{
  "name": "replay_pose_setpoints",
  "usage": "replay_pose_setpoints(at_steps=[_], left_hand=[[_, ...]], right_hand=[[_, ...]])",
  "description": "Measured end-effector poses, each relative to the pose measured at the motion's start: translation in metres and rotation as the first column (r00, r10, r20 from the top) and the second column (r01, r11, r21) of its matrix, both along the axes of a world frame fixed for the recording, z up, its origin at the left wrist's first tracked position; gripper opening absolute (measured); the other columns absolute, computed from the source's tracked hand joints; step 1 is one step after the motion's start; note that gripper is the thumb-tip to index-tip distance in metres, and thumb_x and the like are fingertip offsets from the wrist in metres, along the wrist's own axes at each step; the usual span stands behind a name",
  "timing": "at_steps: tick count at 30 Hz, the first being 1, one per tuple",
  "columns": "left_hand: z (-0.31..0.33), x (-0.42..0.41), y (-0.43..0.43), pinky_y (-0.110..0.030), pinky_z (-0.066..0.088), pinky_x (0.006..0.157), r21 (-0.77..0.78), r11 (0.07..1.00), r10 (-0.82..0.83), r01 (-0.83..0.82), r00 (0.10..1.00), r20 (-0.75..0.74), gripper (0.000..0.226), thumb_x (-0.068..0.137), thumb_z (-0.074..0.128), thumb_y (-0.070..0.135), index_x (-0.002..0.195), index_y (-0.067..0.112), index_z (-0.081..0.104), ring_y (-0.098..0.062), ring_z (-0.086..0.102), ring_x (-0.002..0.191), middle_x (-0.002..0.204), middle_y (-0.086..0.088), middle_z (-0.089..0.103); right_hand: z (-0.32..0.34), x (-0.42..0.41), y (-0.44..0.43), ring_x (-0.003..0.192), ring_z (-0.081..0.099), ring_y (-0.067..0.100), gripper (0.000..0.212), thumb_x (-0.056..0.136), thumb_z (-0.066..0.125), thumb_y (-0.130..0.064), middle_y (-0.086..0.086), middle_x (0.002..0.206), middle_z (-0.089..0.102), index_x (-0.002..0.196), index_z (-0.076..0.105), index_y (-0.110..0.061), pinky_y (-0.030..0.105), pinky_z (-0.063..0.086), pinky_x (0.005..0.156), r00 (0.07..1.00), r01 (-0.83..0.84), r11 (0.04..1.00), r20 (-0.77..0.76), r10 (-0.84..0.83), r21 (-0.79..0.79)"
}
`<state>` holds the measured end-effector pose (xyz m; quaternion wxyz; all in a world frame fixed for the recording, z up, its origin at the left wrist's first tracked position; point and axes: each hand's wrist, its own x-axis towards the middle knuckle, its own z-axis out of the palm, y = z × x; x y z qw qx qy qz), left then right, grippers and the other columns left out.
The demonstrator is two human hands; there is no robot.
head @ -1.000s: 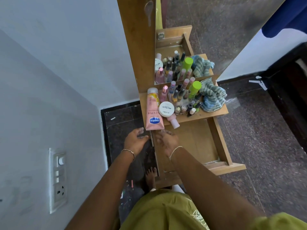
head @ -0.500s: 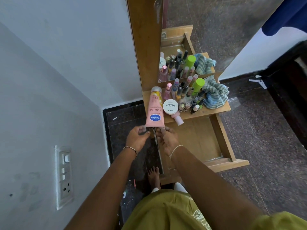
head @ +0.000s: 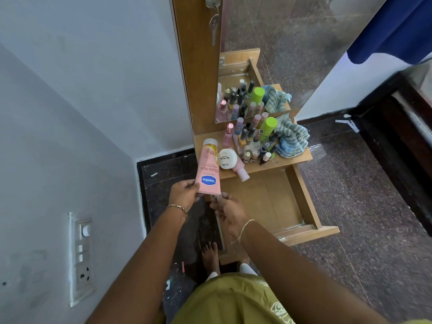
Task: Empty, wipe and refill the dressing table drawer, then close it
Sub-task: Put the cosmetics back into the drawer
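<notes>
The wooden drawer (head: 301, 202) stands pulled out below the dressing table top (head: 289, 161), its floor bare. A pink Vaseline tube (head: 208, 169) lies on the top's left end, its flat end hanging over the edge. My left hand (head: 184, 195) grips that lower end with thumb and fingers. My right hand (head: 230, 210) is just below the tube's right corner, fingers curled at the drawer's left edge; whether it holds anything is unclear. A white round jar (head: 227, 158), a pink bottle (head: 241, 171), several nail polish bottles (head: 251, 141) and a striped cloth (head: 292, 140) crowd the top.
A mirror (head: 292, 50) rises behind the top, with a key (head: 214, 22) hanging in the wooden side panel. A white wall with a switch plate (head: 81, 258) is close on the left. My bare foot (head: 210, 256) stands on the dark floor under the drawer.
Both hands rose from the drawer's left front edge to the overhanging end of the Vaseline tube. My left hand took hold of the tube. The view shifted slightly.
</notes>
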<state>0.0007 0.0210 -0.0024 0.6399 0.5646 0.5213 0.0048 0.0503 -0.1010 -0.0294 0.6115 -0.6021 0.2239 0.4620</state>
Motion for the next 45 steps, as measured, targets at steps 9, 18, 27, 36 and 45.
replay_pose_setpoints(at_steps=[9, 18, 27, 36, 45], left_hand=[[0.0, -0.013, -0.003, -0.022, 0.055, 0.067, 0.032, 0.999, 0.028, -0.027, 1.0, -0.011, 0.023, 0.086, 0.066, 0.015, 0.108, 0.013, 0.062, -0.015, 0.067, 0.09, 0.11, -0.006, 0.068], [0.001, -0.035, -0.002, -0.028, 0.057, 0.076, -0.018, 1.0, 0.017, -0.017, 1.0, -0.011, 0.027, 0.086, 0.065, 0.015, 0.112, 0.013, 0.06, -0.017, 0.067, 0.093, 0.109, -0.006, 0.068], [0.004, -0.037, -0.02, -0.028, 0.051, 0.074, -0.174, 0.952, -0.255, 0.251, 0.967, -0.001, 0.027, 0.09, 0.058, 0.006, 0.117, 0.009, 0.058, -0.014, 0.061, 0.083, 0.103, -0.009, 0.066], [-0.011, 0.007, -0.079, -0.02, 0.049, 0.06, -0.223, 0.828, -0.528, 0.515, 0.849, -0.001, 0.032, 0.089, 0.058, 0.0, 0.121, -0.002, 0.055, -0.009, 0.06, 0.067, 0.094, -0.012, 0.065], [-0.018, 0.041, -0.132, -0.01, 0.048, 0.051, -0.215, 0.783, -0.604, 0.584, 0.796, -0.035, 0.037, 0.09, 0.057, 0.0, 0.126, -0.001, 0.052, -0.007, 0.062, 0.063, 0.117, -0.019, 0.064]], right_hand=[[0.007, 0.002, -0.006, 0.071, 0.066, 0.006, 0.002, 0.094, 0.058, -0.016, 0.001, 0.09, 0.073, 0.096, 0.059, -0.015, 0.019, 0.044, 0.057, 0.99, -0.143, 0.989, 0.008, 0.143, -0.032], [0.015, 0.007, -0.022, 0.081, 0.063, 0.013, 0.028, 0.088, 0.048, -0.01, 0.005, 0.098, 0.071, 0.112, 0.063, -0.011, 0.024, 0.044, 0.066, 0.993, -0.116, 0.983, -0.014, 0.119, 0.14], [0.013, 0.005, -0.071, 0.109, 0.06, 0.024, 0.056, 0.076, 0.073, -0.009, 0.012, 0.122, 0.064, 0.129, 0.054, -0.014, 0.036, 0.047, 0.091, 0.965, -0.235, 0.927, -0.041, 0.258, 0.291], [0.017, 0.003, -0.141, 0.108, 0.061, 0.032, 0.046, 0.086, 0.064, -0.002, 0.021, 0.124, 0.062, 0.13, 0.052, -0.001, 0.05, 0.048, 0.098, 0.999, -0.026, 0.98, -0.03, 0.032, 0.196], [0.012, 0.031, -0.169, 0.086, 0.066, 0.022, 0.029, 0.093, 0.054, 0.002, 0.015, 0.101, 0.068, 0.122, 0.056, 0.002, 0.025, 0.057, 0.06, 0.99, 0.127, 0.992, -0.059, -0.126, 0.019]])
